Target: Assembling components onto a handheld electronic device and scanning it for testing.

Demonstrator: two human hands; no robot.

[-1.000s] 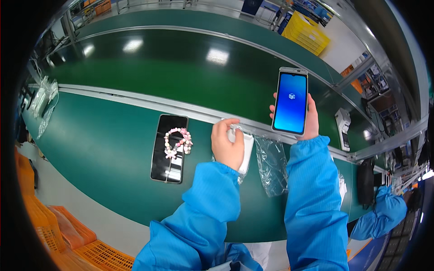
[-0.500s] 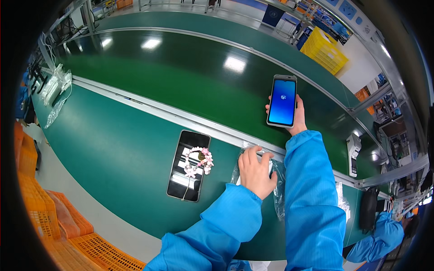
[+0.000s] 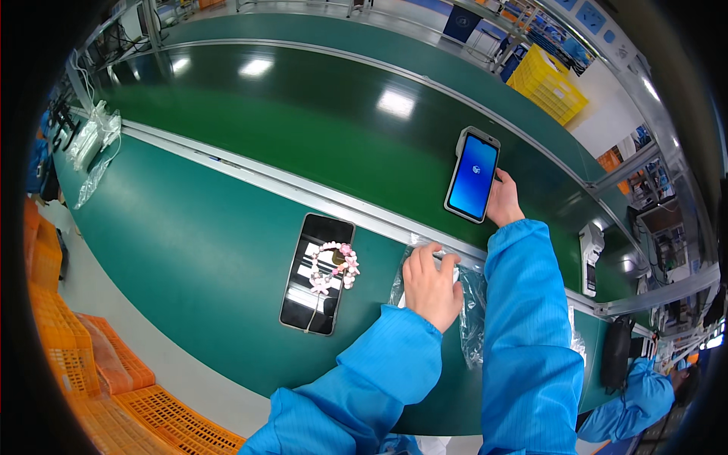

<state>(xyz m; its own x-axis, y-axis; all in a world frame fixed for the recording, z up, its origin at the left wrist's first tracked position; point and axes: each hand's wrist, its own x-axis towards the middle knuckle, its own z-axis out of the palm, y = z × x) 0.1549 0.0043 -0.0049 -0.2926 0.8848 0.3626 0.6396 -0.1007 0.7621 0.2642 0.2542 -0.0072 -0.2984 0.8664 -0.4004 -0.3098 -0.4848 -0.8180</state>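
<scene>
My right hand [image 3: 504,200] grips a handheld device [image 3: 473,175] by its right edge, over the green belt [image 3: 303,136]. The device is phone-like, with a pale casing and a lit blue screen; most of the fingers are hidden behind it. At the near side of the metal rail, my left hand [image 3: 433,288] curls over a clear plastic bag [image 3: 472,311] with something white in it, largely covered by the hand. To its left lies a black phone [image 3: 297,299], with a pink and white beaded strap [image 3: 350,265] on top.
A metal rail [image 3: 303,199] divides the belt from the green worktop [image 3: 189,250]. White devices in clear bags [image 3: 95,144] lie at the far left. A white handheld unit [image 3: 591,259] is on the right. Orange crates [image 3: 171,421] stand lower left; a person in blue [image 3: 633,402] is lower right.
The handheld device has tilted clockwise and its lower end sits slightly lower. My right hand has shifted a little right, and its fingertips no longer show at the device's left edge.
</scene>
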